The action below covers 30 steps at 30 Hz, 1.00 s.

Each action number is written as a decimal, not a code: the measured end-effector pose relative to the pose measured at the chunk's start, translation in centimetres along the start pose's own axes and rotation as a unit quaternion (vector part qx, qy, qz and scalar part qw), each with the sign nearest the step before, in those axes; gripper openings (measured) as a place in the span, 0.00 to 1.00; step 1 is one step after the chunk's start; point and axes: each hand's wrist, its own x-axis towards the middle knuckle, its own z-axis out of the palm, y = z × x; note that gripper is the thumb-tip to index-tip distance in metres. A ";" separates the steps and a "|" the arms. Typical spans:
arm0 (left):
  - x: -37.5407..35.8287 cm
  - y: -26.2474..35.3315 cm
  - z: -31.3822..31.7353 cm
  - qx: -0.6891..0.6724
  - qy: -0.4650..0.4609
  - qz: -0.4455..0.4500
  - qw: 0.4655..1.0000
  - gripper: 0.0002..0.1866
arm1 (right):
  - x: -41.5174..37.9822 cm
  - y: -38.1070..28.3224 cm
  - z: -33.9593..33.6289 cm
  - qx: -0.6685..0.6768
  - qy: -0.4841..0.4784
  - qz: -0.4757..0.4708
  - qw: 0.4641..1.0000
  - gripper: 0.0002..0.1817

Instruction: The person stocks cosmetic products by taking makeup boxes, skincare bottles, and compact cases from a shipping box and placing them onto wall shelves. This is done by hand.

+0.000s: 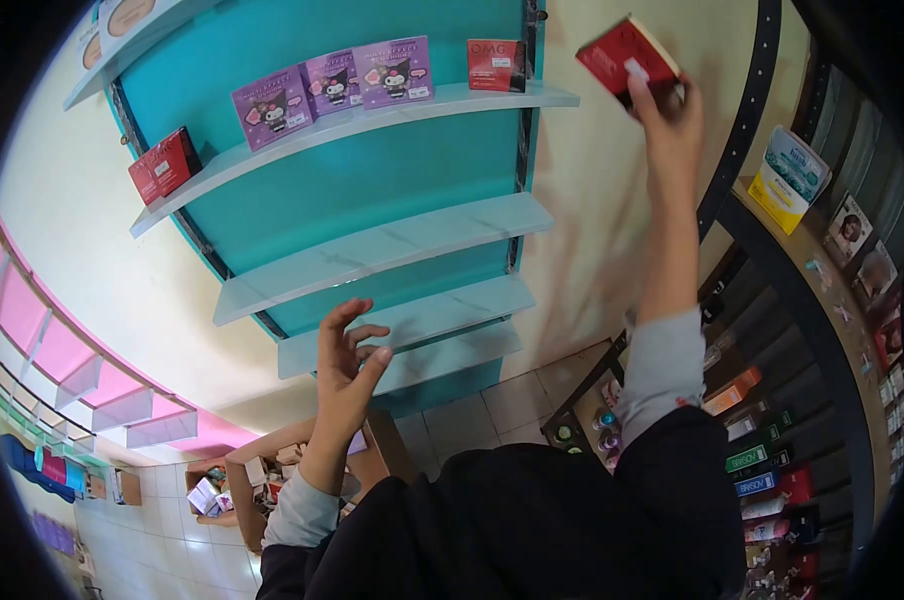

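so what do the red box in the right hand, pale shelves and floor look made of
Red box: likely printed cardboard, with straight edges and flat faces; too blurred to judge gloss. Pale shelves: perhaps glass or coated board; smooth, slightly shiny, with streaks like reflections. Floor: probably glazed ceramic tile, from grid lines and glare.

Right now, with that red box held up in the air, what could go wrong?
The red box might slip, since only the right hand holds it, near one corner; the left hand is empty. Moved towards the upper shelf, it could knock the OMG box standing near the right end.
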 end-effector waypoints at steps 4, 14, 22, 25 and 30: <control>-1.3 -1.1 -1.2 0.016 0.026 -0.008 1.000 0.32 | 6.7 7.2 1.5 -0.133 -0.103 0.045 0.985 0.30; -3.7 -2.4 -3.9 0.034 0.084 -0.042 0.995 0.30 | 7.8 11.0 5.5 -0.131 -0.253 0.145 0.947 0.29; -4.5 -2.4 -4.7 0.023 0.093 -0.060 0.994 0.29 | 8.6 12.0 5.9 -0.121 -0.319 0.168 0.925 0.29; -4.7 -2.1 -5.2 0.019 0.099 -0.065 0.993 0.28 | 8.0 11.2 5.9 -0.156 -0.336 0.150 0.917 0.27; -5.3 -2.5 -6.1 0.009 0.113 -0.059 0.992 0.28 | 8.3 11.2 6.1 -0.165 -0.341 0.151 0.913 0.28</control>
